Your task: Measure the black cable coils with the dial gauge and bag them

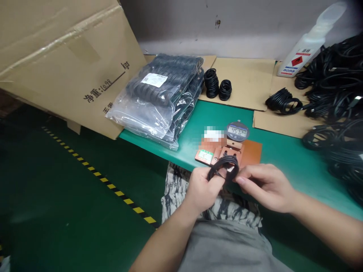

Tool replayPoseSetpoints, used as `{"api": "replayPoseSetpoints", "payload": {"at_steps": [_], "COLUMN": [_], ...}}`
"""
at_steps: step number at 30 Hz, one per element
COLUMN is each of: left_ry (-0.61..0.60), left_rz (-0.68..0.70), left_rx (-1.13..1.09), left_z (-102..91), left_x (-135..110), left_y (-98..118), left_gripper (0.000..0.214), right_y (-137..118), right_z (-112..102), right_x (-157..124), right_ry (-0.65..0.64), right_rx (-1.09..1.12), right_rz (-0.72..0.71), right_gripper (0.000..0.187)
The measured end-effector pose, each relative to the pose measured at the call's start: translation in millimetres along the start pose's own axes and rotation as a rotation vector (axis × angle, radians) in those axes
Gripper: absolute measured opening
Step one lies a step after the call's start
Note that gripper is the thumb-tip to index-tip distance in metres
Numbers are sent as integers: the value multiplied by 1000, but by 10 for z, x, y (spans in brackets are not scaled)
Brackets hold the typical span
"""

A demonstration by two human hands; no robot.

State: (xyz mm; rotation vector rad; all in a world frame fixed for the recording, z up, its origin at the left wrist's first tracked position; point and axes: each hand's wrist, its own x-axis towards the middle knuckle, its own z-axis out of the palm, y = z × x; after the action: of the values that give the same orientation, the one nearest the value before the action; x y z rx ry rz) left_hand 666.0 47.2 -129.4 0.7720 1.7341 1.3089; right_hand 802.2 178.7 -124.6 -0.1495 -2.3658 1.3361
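My left hand is closed around a coiled black cable, with the thumb across the loops. The coil is held up just in front of a copper-coloured gauge fixture. At the coil's right edge, my right hand pinches the cable between thumb and forefinger; its other fingers are curled. A small white piece shows inside the coil, too small to name. On top of the fixture sits a round digital dial gauge, its display reading about 4572. Part of the fixture is blurred out.
Clear bags of coiled cables lie at the table's left edge, beside a big cardboard box. Two small black coils stand on cardboard sheets. A heap of black cables and a white bottle are at right.
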Motion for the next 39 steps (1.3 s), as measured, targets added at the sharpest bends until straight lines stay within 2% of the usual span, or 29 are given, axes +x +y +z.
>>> {"api": "replayPoseSetpoints", "payload": {"at_steps": [39], "left_ry": [-24], "left_rz": [17], "left_rx": [41], "left_z": [-29], "left_x": [35], "left_y": [30], "left_gripper": [45], "right_y": [15], "right_z": [43], "right_x": [38], "right_ry": [-5], "right_rx": [135], "right_rz": [6], "right_gripper": [31]}}
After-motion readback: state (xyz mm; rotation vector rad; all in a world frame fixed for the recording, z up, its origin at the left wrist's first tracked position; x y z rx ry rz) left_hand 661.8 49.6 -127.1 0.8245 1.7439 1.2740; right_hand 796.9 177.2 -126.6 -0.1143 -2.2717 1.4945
